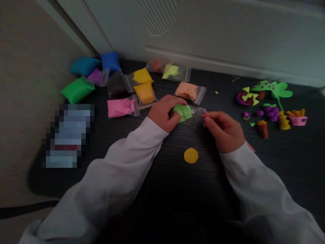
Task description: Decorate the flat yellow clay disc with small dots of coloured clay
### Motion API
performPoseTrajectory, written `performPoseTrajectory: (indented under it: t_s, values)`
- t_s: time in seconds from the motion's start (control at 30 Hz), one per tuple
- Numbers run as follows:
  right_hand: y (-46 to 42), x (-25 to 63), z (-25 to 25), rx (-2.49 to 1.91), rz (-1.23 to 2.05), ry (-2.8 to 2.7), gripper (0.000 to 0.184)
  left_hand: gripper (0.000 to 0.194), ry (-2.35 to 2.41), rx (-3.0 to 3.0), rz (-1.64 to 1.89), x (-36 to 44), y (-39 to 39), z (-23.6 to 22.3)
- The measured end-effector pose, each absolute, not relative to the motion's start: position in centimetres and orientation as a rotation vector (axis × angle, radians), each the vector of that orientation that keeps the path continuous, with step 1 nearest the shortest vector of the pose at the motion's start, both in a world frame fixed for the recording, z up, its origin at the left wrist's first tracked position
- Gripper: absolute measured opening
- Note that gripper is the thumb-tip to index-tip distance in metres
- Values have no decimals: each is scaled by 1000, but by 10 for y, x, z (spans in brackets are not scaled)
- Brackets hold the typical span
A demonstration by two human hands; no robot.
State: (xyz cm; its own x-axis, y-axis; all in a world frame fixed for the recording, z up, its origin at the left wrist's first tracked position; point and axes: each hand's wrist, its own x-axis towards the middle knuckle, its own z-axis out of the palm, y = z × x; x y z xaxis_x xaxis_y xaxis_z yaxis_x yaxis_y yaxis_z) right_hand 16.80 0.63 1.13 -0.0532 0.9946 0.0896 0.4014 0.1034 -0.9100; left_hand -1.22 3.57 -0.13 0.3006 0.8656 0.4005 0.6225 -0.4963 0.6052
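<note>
Light green modelling clay (183, 113) lies in a small clear zip bag (195, 117) at the middle of the table. My left hand (166, 112) is closed round the clay end of this bag, with fingers over the top and the thumb in front. My right hand (223, 130) pinches at the bag's other end, thumb against forefinger. A tiny pink bit shows at those fingertips; whether it is part of the bag I cannot tell. Nearer to me, a flat yellow clay disc (191, 155) lies between my forearms. Something pink (251, 146) peeks out beside my right wrist.
Bagged clay lies behind and left: pink (120, 107), orange-yellow (145, 93), black (117, 85), green (78, 90), blue (110, 62), peach (187, 90). Small clay models, including purple grapes (271, 112) and a pink fries box (297, 119), stand right. A blurred-out phone-like object (69, 135) lies left.
</note>
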Motion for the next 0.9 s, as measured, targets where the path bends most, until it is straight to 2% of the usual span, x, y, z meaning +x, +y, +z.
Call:
performPoseTrajectory:
  t_s: [0.23, 0.43, 0.67, 0.8, 0.9]
  values:
    - [8, 171, 7, -1387, 964, -1593, 18, 32, 1376, 2329, 1037, -10, 37, -5]
    - [8, 170, 3, -1400, 972, -1610, 19, 45, 1484, 2347, 981, -7, 35, -5]
    - [8, 171, -1, -1392, 956, -1665, 21, 40, 1496, 2323, 1014, -9, 34, -9]
    - [8, 170, -4, -1398, 880, -1643, 21, 38, 1490, 2129, 1120, -10, 37, -15]
    - [10, 171, -8, -1401, 813, -1606, 21, 40, 1410, 1776, 1192, -9, 41, -19]
